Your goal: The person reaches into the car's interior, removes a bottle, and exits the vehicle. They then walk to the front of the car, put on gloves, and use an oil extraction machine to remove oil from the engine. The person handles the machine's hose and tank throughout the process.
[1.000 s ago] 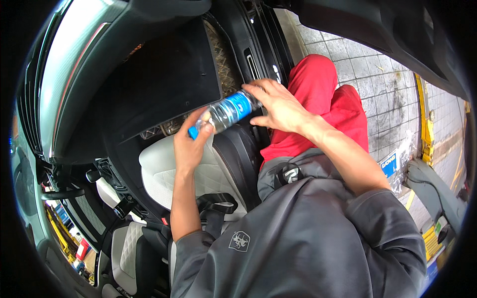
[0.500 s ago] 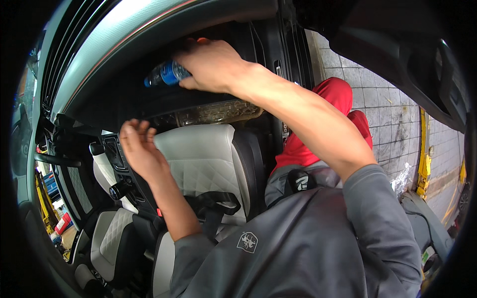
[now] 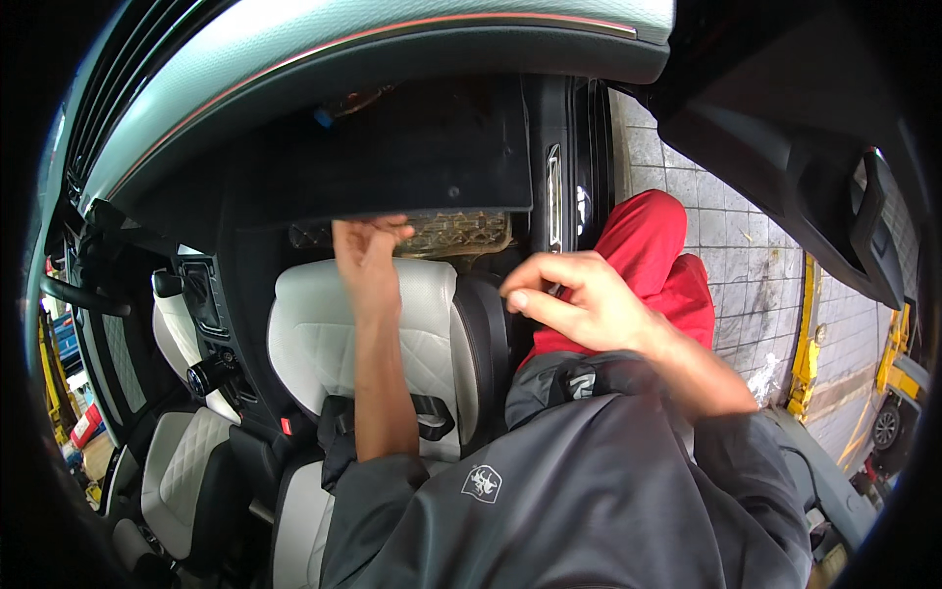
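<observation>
My left hand [image 3: 368,257] reaches over the front of the seat. Its curled fingers close on the near edge of a black floor mat [image 3: 432,162]; the mat hides part of the grip. A quilted brown mat [image 3: 461,234] shows beneath that edge. My right hand [image 3: 587,299] hovers beside the seat's outer bolster, above my red trouser leg, loosely bent, with a gap between thumb and forefinger and nothing in it. Deep in the dark footwell lies a bottle with a blue cap [image 3: 324,117]; most of it is in shadow.
The pale quilted car seat [image 3: 334,319] has a black belt strap [image 3: 432,417] across it. Overhead curves the dashboard [image 3: 412,31]. The centre console [image 3: 221,368] stands to the left. Right of the door sill [image 3: 555,191] are paving tiles [image 3: 736,231] and the open door [image 3: 824,216].
The bottle has left my right hand and lies in the footwell. That hand has drawn back toward me. My left hand has moved right and forward to the black mat's edge.
</observation>
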